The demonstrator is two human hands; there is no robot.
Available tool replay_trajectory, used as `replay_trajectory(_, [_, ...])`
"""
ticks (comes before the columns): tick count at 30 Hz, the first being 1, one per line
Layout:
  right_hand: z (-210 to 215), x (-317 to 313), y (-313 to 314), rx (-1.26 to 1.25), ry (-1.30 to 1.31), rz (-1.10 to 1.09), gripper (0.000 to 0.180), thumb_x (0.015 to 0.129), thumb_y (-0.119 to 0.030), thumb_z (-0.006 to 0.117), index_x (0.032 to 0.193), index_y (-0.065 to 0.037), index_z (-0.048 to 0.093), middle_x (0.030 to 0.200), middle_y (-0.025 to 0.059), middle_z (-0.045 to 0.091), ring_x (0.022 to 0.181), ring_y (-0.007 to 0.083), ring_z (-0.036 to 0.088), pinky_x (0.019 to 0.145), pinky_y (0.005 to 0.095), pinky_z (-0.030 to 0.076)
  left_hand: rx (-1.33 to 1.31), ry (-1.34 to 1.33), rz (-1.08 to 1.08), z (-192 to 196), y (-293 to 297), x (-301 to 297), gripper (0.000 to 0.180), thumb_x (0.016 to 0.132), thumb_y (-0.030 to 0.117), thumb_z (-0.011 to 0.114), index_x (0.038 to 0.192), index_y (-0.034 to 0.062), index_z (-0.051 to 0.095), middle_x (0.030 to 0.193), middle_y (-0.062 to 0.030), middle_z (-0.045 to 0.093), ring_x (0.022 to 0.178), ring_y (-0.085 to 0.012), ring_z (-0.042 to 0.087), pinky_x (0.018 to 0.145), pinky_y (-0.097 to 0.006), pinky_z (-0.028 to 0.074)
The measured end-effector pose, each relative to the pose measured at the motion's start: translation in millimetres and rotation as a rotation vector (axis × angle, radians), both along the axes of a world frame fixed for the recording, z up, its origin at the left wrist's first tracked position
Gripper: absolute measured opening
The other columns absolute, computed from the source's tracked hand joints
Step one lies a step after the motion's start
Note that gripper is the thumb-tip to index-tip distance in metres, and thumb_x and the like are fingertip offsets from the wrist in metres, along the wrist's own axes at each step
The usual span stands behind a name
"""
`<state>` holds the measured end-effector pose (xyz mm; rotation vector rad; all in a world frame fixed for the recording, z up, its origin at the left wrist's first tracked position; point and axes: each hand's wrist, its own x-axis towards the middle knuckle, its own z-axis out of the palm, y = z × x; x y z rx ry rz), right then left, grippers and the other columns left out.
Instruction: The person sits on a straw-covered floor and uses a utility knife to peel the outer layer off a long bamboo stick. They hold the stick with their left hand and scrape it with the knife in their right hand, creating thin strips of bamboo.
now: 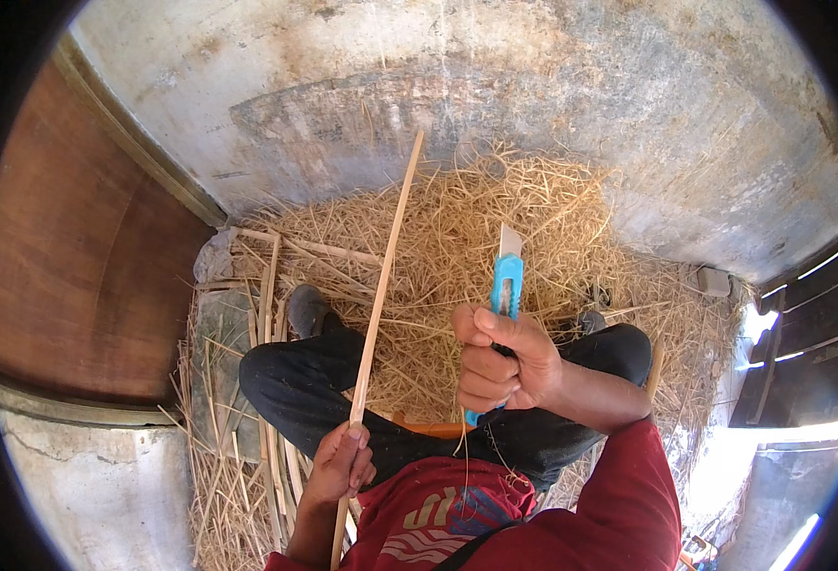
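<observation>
My left hand (341, 461) is closed round a long, thin wooden strip (386, 271), which slants up and away toward the wall, its lower end passing down beside my sleeve. In my closed right hand (506, 360) is a blue utility knife (507, 282), held upright with its short blade out and pointing away from me. Blade and strip are apart. A thin curled shaving hangs below my right fist. My bent legs (295, 381) in dark trousers lie spread beneath both hands, and part of an orange thing (428, 427) shows between them.
A deep heap of pale shavings (533, 205) covers the floor against the stained wall (552, 86). More long strips (268, 305) lie at the left by a grey slab (224, 343). A brown wooden panel (76, 247) stands farther left, and a small block (714, 282) sits at the right.
</observation>
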<state>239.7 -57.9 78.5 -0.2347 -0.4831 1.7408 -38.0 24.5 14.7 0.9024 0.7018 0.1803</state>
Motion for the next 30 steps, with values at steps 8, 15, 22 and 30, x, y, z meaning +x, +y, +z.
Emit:
replay_trajectory(8, [-2.1, 1.3, 0.6, 0.006, 0.026, 0.017, 0.028, 0.099, -0.038, 0.038, 0.081, -0.017, 0.033, 0.047, -0.0072, 0.026, 0.039, 0.0065, 0.028, 0.044, 0.0248, 0.027, 0.008, 0.026, 0.003, 1.7, -0.2, 0.7, 0.028, 0.102, 0.031, 0.032, 0.087, 0.01, 0.041, 0.044, 0.0009, 0.033, 0.03, -0.0085, 0.027, 0.037, -0.023, 0.027])
replay_trajectory(15, [0.8, -1.2, -1.0, 0.007, 0.076, -0.008, 0.03, 0.1, -0.038, 0.037, 0.079, -0.017, 0.036, 0.048, -0.0075, 0.027, 0.039, 0.0055, 0.026, 0.042, 0.024, 0.026, 0.01, 0.02, 0.006, -0.3, -0.2, -0.8, 0.027, 0.102, 0.03, 0.031, 0.087, 0.0101, 0.041, 0.044, 0.0009, 0.033, 0.03, -0.0086, 0.027, 0.037, -0.023, 0.027])
replay_trajectory(22, [-2.7, -2.1, -1.6, 0.061, 0.133, -0.006, 0.036, 0.099, -0.048, 0.033, 0.081, -0.017, 0.037, 0.049, -0.0066, 0.027, 0.04, 0.0059, 0.026, 0.042, 0.0242, 0.027, 0.007, 0.005, 0.002, 1.3, -0.2, -0.2, 0.026, 0.102, 0.029, 0.031, 0.087, 0.0102, 0.041, 0.044, 0.001, 0.034, 0.03, -0.0086, 0.028, 0.037, -0.023, 0.027])
replay_trajectory(30, [-1.5, -1.8, -1.8, 0.072, 0.102, 0.004, 0.037, 0.099, -0.048, 0.031, 0.085, -0.015, 0.04, 0.049, -0.0066, 0.027, 0.039, 0.0058, 0.025, 0.043, 0.0238, 0.026, 0.017, 0.003, -0.001, -1.8, -0.2, -1.5, 0.027, 0.102, 0.031, 0.032, 0.087, 0.0097, 0.041, 0.044, 0.0008, 0.034, 0.03, -0.0087, 0.027, 0.036, -0.023, 0.027])
